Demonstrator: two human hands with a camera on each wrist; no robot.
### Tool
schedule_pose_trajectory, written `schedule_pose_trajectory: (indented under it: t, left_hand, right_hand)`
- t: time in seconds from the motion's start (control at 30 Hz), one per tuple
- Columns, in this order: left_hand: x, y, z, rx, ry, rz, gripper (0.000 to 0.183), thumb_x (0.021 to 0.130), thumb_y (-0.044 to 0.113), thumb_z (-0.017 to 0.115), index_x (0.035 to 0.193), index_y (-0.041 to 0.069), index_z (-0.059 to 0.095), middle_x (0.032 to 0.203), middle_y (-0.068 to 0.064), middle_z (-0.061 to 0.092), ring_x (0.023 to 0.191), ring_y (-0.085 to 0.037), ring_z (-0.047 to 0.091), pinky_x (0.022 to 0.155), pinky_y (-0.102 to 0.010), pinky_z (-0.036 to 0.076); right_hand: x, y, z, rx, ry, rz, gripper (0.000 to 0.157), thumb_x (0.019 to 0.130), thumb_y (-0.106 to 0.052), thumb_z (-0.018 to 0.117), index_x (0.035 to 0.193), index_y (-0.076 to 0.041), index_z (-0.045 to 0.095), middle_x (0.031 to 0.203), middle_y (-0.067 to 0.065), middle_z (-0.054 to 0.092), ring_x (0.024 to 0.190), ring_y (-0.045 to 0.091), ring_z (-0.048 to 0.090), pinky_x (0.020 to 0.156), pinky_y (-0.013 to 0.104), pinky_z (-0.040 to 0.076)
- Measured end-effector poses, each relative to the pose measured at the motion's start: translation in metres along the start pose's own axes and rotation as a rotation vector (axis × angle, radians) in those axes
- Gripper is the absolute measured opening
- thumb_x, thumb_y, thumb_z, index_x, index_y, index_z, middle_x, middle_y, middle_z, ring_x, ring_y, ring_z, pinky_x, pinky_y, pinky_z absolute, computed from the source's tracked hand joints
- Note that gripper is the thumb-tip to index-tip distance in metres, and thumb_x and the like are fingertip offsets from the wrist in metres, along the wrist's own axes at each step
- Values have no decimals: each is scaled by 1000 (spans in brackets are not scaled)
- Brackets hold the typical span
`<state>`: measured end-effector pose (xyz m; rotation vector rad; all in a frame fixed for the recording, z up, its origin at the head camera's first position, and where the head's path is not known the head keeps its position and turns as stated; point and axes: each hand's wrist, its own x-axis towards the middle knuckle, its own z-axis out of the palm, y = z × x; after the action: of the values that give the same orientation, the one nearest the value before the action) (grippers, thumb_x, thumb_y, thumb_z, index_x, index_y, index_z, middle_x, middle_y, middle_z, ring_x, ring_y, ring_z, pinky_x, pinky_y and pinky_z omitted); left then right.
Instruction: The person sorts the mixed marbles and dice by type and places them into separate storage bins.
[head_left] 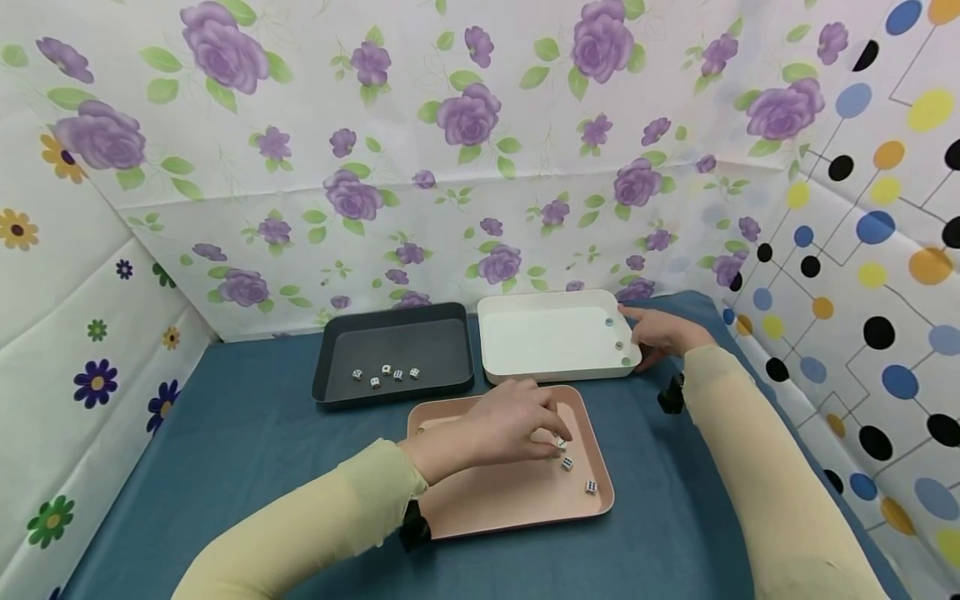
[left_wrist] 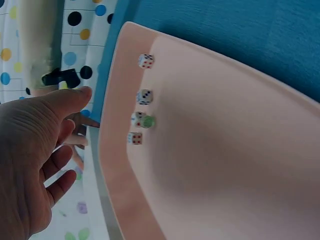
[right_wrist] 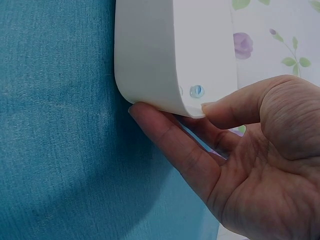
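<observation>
A pink rounded-rectangular tray is bearing four white cubic dice and a round green marble near its right end; beyond, a white rounded-rectangular tray is holding three small glassy marbles.

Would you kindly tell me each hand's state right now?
Left hand: open, holding nothing, above the pink tray.
Right hand: holding the white tray by its edge.

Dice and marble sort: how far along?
Looks done: five dice in black tray, three marbles in white tray.
In hand: left hand over pink tray, right hand pinching white tray's edge.
Apparently remaining: at least four dice, one green marble in pink tray.
</observation>
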<state>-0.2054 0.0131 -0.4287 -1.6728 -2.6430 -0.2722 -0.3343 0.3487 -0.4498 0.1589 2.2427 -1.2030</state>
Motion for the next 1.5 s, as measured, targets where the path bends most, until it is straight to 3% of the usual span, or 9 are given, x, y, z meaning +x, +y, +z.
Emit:
schedule_pose_trajectory:
  t: [0.2,0.8,1.5]
  left_hand:
    - [7,1,9,13,-47,-42,21,93,43,76,113,37,80,109,12,60,94,-7,48,79,-24,38]
    - [20,6,39,130,-101,-35,12,92,42,77,103,39,80,103,13,57,91,-9,43,73,-25,34]
    - [26,9,48,157,-107,-43,12,93,47,75,96,36,78,93,14,54,84,-8,42,68,-25,31]
  right_hand:
    - [-1,0,0,6,-3,-2,88,99,7,43,165,-26,-5,165,30,3,96,33,68,82,47,59]
    - [-3,0,0,9,-2,-5,87,99,6,42,165,-26,-6,163,30,10,95,35,66,81,46,59]
    - [-4,0,1,12,1,-8,88,99,7,42,165,-25,-6,164,30,6,94,34,67,82,47,59]
